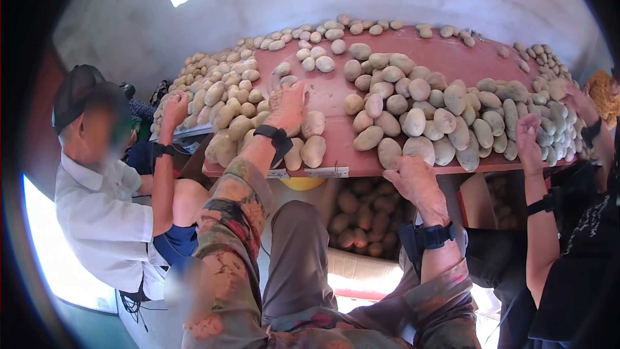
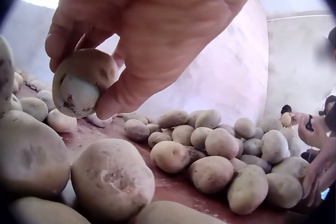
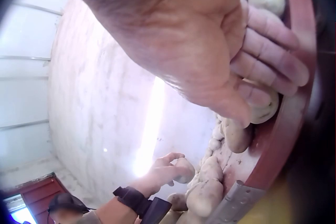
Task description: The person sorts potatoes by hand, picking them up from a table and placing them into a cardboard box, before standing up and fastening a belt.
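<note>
Between thumb and fingertips, my left hand [image 1: 287,106] [image 2: 152,29] pinches a potato [image 2: 83,85], raised above the red table [image 1: 332,148]. That hand and its potato [image 3: 184,170] also show low in the right wrist view. At the table's front edge, my right hand [image 1: 416,184] [image 3: 205,45] lies against the near side of the right-hand pile. Its fingers [image 3: 268,50] are extended, and the index finger and thumb are at a potato [image 3: 265,112] beside the rim. No grip round that potato shows; part of it is hidden by the hand.
Potatoes are heaped at left [image 1: 219,94] and right [image 1: 452,106], with more along the back wall. A box of potatoes [image 1: 365,213] stands under the table. Seated at left is a person in a cap [image 1: 103,220]; another person's hand [image 1: 529,142] is raised at the right.
</note>
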`<state>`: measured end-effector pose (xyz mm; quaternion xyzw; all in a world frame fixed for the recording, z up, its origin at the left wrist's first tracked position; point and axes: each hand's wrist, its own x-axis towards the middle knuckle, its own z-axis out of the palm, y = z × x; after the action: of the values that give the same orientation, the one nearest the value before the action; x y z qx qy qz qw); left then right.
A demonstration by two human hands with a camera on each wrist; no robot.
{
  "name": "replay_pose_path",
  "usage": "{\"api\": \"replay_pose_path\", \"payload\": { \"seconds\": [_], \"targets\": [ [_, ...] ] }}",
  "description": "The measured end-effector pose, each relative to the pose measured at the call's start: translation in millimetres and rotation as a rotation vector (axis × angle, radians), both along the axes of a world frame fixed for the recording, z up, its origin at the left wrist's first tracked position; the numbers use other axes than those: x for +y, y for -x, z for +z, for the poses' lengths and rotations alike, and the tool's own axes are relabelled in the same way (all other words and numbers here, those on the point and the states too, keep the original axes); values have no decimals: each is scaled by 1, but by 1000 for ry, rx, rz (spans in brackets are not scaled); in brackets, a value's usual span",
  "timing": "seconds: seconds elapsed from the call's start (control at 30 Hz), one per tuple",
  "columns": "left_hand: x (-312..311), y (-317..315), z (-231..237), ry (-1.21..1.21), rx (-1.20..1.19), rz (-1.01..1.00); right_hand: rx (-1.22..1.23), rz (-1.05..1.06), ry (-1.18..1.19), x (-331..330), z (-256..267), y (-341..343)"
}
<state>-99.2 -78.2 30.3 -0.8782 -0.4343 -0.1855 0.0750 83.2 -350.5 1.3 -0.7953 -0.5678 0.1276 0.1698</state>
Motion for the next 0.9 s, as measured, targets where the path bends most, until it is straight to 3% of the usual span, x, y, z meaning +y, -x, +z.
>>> {"api": "replay_pose_path", "payload": {
  "seconds": [0.3, 0.43, 0.63, 0.7, 0.8, 0.9],
  "targets": [
    [30, 3, -18, 20, 209, 111, -2, 1, -2, 1, 6, 7],
    [31, 11, -23, 47, 242, 58, 23, 13, -7, 0, 9, 6],
    [28, 10, -16, 114, 304, 202, 27, 38, -45, -2, 12, 9],
    [21, 4, -13, 127, 275, 174, 18, 32, -32, 1, 6, 8],
    [-5, 0, -3, -54, 233, -51, 12, 22, -22, 2, 4, 7],
    [-35, -18, 15, 48, 228, -151, 22, 5, -21, 3, 5, 8]
  ]
}}
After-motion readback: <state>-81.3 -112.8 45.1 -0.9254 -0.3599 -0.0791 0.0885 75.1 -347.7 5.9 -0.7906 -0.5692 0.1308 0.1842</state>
